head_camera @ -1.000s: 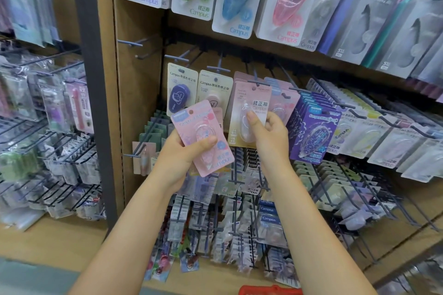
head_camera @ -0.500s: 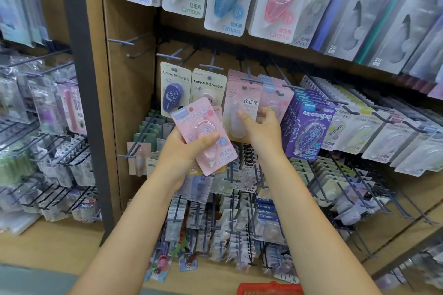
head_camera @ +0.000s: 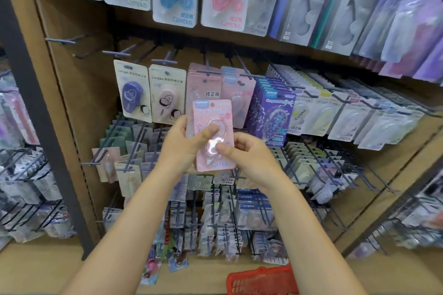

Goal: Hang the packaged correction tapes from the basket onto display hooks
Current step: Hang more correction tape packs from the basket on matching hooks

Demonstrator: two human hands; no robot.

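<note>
Pink pack (head_camera: 213,127) held upright in both hands before the hooks.

The pink pack sits at mid-scene, just in front of the row of hanging packs, its hang hole at the top and the clear blister facing the camera. The left hand (head_camera: 182,145) grips its left edge, thumb pressed across the blister and fingers curled behind. The right hand (head_camera: 249,155) pinches the lower right part, thumb on the front near the blister's bottom, the other fingers folded behind. Just behind hang pink packs (head_camera: 203,86) on a hook (head_camera: 208,71); to their left are two cream packs (head_camera: 149,96), to their right purple packs (head_camera: 275,115). Near the bottom edge, right of centre, shows the rim of a red basket (head_camera: 262,279).
</note>
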